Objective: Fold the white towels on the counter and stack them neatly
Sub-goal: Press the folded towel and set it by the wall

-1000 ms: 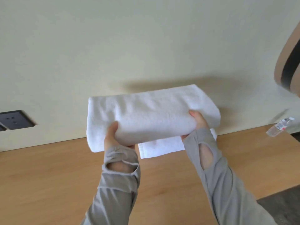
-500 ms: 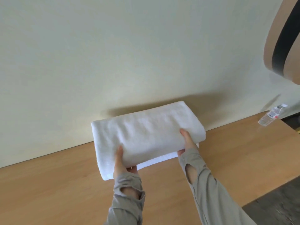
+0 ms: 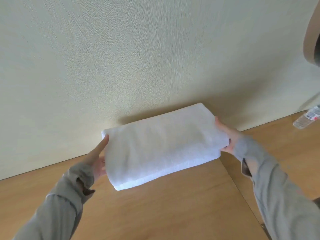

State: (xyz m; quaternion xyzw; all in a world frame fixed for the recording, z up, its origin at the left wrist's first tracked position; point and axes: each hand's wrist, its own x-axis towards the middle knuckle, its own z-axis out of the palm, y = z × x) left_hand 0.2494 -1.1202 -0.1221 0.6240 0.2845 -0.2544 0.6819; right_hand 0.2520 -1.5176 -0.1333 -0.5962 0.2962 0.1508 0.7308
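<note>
A folded white towel (image 3: 161,146) lies on the wooden counter (image 3: 155,213) against the cream wall, covering the towel seen under it earlier, so the lower one is hidden. My left hand (image 3: 97,158) lies flat against the towel's left end, fingers straight. My right hand (image 3: 225,137) touches the towel's right end with fingers spread along its side; whether they curl under the fold is hard to tell. Grey sleeves cover both wrists.
A clear plastic bottle (image 3: 306,118) lies on the counter at the far right near the wall. A curved brown and black object (image 3: 311,28) hangs at the top right. A seam (image 3: 242,189) runs through the counter on the right.
The towel came down from the air onto the lower towel on the counter. Both hands slid from its front edge out to its two ends.
</note>
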